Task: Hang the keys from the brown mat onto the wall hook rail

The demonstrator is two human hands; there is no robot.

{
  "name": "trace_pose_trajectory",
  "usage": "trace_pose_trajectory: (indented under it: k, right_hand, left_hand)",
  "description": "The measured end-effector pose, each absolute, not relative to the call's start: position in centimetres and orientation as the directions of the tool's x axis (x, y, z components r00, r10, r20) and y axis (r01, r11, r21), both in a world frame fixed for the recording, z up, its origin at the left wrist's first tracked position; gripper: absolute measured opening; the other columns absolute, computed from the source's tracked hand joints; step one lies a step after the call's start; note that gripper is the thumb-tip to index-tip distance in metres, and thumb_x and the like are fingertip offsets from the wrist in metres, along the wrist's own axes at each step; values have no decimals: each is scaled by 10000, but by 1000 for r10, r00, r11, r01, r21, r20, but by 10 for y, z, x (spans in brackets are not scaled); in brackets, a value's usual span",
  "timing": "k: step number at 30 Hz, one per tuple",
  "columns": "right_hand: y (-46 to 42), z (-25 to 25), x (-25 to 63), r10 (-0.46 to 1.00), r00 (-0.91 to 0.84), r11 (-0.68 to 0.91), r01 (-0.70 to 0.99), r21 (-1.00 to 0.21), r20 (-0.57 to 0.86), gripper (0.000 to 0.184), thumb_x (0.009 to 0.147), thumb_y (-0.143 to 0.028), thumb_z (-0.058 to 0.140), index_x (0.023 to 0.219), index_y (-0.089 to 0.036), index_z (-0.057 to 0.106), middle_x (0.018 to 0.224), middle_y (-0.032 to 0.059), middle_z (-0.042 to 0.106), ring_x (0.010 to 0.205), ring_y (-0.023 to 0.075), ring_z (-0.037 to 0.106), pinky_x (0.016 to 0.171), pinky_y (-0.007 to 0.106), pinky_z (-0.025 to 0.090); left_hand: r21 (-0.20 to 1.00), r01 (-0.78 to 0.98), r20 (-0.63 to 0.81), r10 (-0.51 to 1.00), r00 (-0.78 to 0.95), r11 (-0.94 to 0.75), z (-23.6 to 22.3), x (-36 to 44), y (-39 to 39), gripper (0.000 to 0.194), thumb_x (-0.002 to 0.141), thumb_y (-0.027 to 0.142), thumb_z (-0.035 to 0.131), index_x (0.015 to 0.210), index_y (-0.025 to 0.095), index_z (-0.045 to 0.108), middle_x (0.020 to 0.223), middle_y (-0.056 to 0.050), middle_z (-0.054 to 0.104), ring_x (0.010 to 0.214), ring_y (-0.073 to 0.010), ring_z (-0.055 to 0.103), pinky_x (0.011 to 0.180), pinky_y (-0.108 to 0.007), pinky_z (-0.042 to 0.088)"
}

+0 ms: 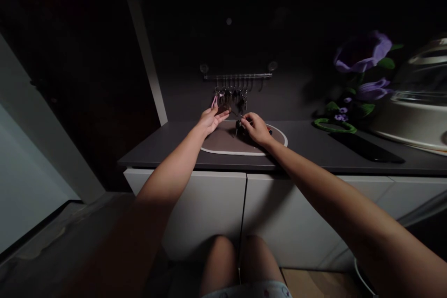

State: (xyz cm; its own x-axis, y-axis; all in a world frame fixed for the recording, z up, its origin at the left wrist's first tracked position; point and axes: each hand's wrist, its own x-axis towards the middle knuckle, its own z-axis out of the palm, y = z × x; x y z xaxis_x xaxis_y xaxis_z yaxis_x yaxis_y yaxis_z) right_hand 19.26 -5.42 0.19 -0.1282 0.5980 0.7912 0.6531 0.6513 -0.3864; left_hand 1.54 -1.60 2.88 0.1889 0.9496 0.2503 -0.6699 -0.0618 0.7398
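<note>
Over the grey-brown mat (223, 145), both my hands are raised in front of a hook rail. My left hand (210, 121) is turned palm up, with a small dark brown piece (224, 109), like a key fob, between its thumb and fingers. A thin chain or cord seems to run from it towards my right hand (256, 128), which is closed in a pinch on a key ring. Keys (238, 125) dangle below those fingertips. Several key rings with keys (240, 94) hang from the clear hook rail (240, 76). A small red and dark item (269, 129) lies partly hidden behind my right hand.
On the dark countertop (307, 153) to the right lie a black phone (366, 146) and a green ring (335, 125). Purple flowers (365, 56) stand near a large white, clear-topped container (419, 107). White cabinet doors (206, 209) face my knees.
</note>
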Motion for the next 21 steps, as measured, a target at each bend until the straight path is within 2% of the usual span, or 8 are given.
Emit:
trace_pose_trajectory:
  k: [3,7,13,17,21]
  right_hand:
    - [-52,3,194,605,-66,650,617,-444,794,186,822,-356,433,784,-184,492,801,48,542,767,156,476,703,280,377]
    - [-52,4,195,617,-18,648,578,-496,786,185,832,-352,404,781,-185,466,791,42,529,782,155,470,717,282,375]
    - [-51,4,198,645,45,641,513,-572,763,196,842,-362,372,804,-187,449,765,22,519,721,135,468,698,272,373]
    - [-48,3,199,651,66,635,499,-589,757,222,840,-392,376,808,-188,459,761,16,527,720,132,472,693,266,374]
    - [-47,4,199,649,83,637,484,-600,756,241,835,-405,380,809,-184,472,776,21,543,730,133,483,707,268,379]
  left_hand:
    - [783,-618,215,963,159,-73,26,14,-11,195,790,289,554,892,137,487,824,-64,614,818,-161,626,881,-427,455]
    - [886,-462,131,977,170,-39,21,13,-10,149,778,265,571,796,139,493,801,-52,593,742,-134,611,848,-406,473]
    - [998,-59,31,967,253,-17,16,16,-17,104,770,230,578,742,141,533,762,-31,605,630,-98,562,758,-353,482]
    - [987,104,77,928,365,-123,10,19,-17,100,730,228,616,758,139,580,747,-22,612,639,-85,548,697,-268,445]
    - [933,156,233,876,423,-323,6,23,-14,202,676,294,654,781,126,613,667,-10,592,583,-81,499,626,-241,404]
